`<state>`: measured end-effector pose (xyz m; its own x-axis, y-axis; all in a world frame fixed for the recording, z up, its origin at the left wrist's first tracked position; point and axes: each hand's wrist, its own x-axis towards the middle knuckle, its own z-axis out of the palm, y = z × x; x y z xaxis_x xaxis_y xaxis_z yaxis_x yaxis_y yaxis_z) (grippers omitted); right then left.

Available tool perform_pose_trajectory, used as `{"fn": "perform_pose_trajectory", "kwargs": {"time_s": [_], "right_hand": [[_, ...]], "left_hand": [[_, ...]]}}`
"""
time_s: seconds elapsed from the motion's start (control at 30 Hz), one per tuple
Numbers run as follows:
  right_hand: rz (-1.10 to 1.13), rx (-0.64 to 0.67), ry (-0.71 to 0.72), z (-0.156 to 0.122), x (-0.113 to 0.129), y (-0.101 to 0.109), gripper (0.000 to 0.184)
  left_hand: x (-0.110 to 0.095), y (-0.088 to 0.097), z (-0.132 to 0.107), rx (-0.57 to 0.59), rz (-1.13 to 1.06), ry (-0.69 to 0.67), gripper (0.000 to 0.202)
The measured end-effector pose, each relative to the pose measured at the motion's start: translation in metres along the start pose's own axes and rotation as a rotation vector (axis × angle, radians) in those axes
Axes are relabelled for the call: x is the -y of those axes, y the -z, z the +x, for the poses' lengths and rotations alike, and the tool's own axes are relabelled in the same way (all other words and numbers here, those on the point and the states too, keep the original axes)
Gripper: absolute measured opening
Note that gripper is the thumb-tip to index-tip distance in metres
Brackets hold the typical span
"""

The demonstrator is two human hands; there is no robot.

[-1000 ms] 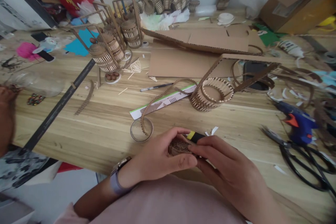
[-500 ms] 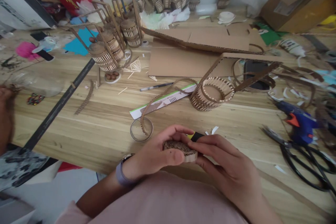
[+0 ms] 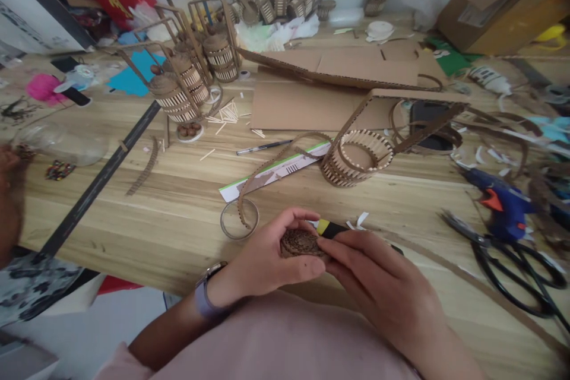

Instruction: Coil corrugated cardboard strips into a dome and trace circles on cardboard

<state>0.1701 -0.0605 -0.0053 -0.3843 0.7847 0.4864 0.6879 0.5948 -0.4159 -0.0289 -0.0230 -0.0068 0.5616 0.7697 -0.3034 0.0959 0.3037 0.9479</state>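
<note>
Both my hands meet at the table's near edge around a small round coil of brown corrugated cardboard [image 3: 301, 242]. My left hand [image 3: 269, 258] cups the coil from the left, fingers curled over its top and thumb under it. My right hand [image 3: 378, 285] presses against the coil's right side with closed fingers. A black and yellow tool [image 3: 332, 228] lies on the table just behind my fingers. A long cardboard strip [image 3: 467, 276] runs away to the right from under my right hand.
An open cardboard basket [image 3: 358, 157] with a strip handle stands behind, beside a ruler [image 3: 276, 172] and a tape ring [image 3: 239, 219]. A blue glue gun [image 3: 503, 202] and black scissors [image 3: 512, 261] lie right. Finished baskets [image 3: 187, 80] stand back left. Another person's hand [image 3: 9, 190] shows far left.
The coil has been turned in my hands, its flat face showing again after its side showed. My hands stayed at the same spot; the view shifted slightly.
</note>
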Motion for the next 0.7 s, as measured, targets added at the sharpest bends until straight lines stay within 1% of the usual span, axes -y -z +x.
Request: {"fn": "perform_pose_trajectory", "kwargs": {"time_s": [0.1, 0.2, 0.27, 0.33, 0.43, 0.5, 0.6, 0.7], "right_hand": [[0.073, -0.03, -0.01, 0.002, -0.001, 0.002, 0.021], [0.072, -0.011, -0.007, -0.001, -0.007, 0.003, 0.023], [0.016, 0.009, -0.016, -0.006, -0.011, 0.001, 0.028], [-0.038, 0.012, -0.009, -0.01, -0.014, -0.002, 0.033], [-0.06, 0.017, 0.059, -0.015, -0.017, -0.008, 0.035], [-0.062, 0.022, 0.09, -0.015, -0.017, -0.01, 0.035], [-0.016, -0.003, 0.068, -0.013, -0.014, -0.009, 0.032], [0.047, -0.017, -0.005, -0.012, -0.014, -0.006, 0.029]], "left_hand": [[0.005, 0.004, -0.001, 0.071, -0.116, -0.1, 0.064], [0.007, 0.005, -0.001, 0.123, -0.177, -0.15, 0.069], [0.006, 0.004, 0.0, 0.1, -0.152, -0.133, 0.067], [0.004, 0.001, 0.001, 0.029, -0.1, -0.082, 0.064], [0.0, -0.005, 0.002, -0.069, 0.017, 0.002, 0.064], [-0.002, -0.007, 0.001, -0.102, 0.075, 0.022, 0.065], [-0.001, -0.007, 0.0, -0.102, 0.044, -0.006, 0.067], [0.002, -0.002, -0.001, -0.025, -0.041, -0.058, 0.067]]}}
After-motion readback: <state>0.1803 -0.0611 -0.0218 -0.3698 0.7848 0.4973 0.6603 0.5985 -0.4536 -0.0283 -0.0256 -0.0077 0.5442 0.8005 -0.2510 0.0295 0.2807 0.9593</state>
